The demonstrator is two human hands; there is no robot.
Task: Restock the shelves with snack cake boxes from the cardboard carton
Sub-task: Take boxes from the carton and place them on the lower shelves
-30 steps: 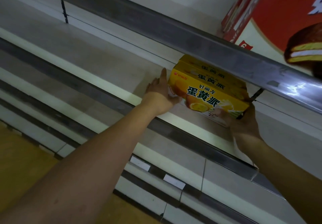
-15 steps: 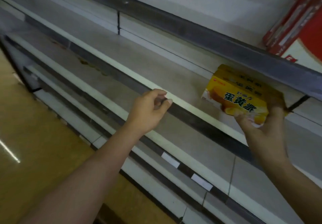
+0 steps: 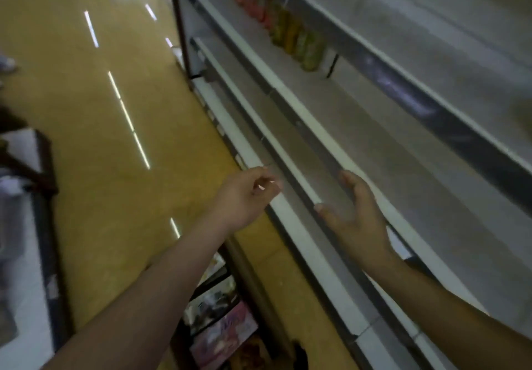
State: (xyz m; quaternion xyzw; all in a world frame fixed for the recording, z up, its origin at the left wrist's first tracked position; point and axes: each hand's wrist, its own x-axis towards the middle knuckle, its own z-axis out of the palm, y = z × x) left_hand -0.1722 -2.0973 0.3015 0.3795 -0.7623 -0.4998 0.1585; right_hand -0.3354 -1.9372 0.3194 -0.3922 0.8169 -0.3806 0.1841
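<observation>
- Head view, tilted and motion-blurred: grey shelves (image 3: 380, 139) fill the right half of the frame, running from lower right to top centre in several stepped tiers.
- Each tier ends in a white front strip (image 3: 290, 107); small labels sit on the lower strips, too blurred to read.
- Left hand (image 3: 244, 197), centre of the frame: fingers loosely curled toward the thumb, nothing held. It hangs in front of the lowest strips; whether it touches them cannot be told.
- Right hand (image 3: 355, 217), right of centre: fingers relaxed and slightly apart, palm turned toward the left hand, nothing held. It lies across the front edge of a middle tier; contact cannot be told.
- The two hands are near each other but apart, with a strip showing between them. Both bare forearms enter from the bottom edge.
- A row of red, orange and green goods (image 3: 288, 29) stands on a tier at top centre, well apart from the hands; their kind cannot be told.
- Pink and pale packs (image 3: 224, 329) lie at bottom centre, below the left forearm and beside the base of the shelves; they are blurred, and whether a carton holds them cannot be told.
- Glossy yellow floor (image 3: 109, 173) fills the left half, crossed by reflected light streaks.
- A dark frame (image 3: 43, 197) stands at the left edge.
</observation>
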